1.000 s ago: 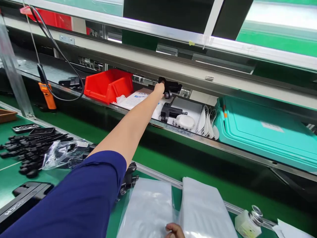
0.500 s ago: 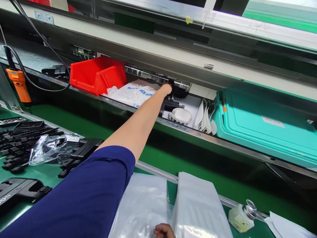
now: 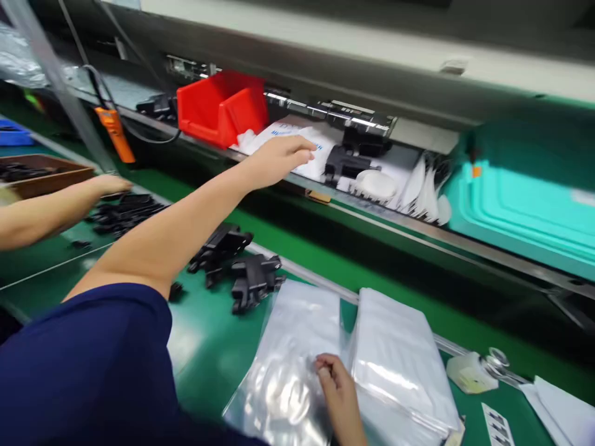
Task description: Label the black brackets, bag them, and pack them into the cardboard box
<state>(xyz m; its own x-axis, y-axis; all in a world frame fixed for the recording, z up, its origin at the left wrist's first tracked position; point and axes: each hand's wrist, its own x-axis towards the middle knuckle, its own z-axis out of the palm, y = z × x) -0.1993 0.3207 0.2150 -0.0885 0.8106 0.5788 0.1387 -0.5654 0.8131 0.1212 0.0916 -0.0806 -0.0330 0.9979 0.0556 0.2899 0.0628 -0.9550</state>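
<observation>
My left hand [image 3: 284, 158] hovers at the front edge of the shelf, fingers stretched out with nothing in them. It is in front of a white packet of wipes [image 3: 279, 131]. To its right, black plastic parts [image 3: 346, 164] lie on the shelf beside a stack of white oval pieces [image 3: 375, 184]. Down on the green bench, my right hand [image 3: 338, 390] pinches the edge of a clear plastic bag [image 3: 297, 347]. A pile of similar bags [image 3: 400, 353] lies just right of that hand.
Along the shelf stand a red bin [image 3: 223, 108] and a teal crate [image 3: 530, 210]. Black parts [image 3: 253, 279] lie on the bench. Another person's hand [image 3: 109, 184] is over more black pieces at left. A dispenser bottle [image 3: 471, 371] stands at right.
My left hand has drawn back from the black part, which now lies on the shelf. The view has swung left, bringing another person's arm into sight. My right hand stays by the bag.
</observation>
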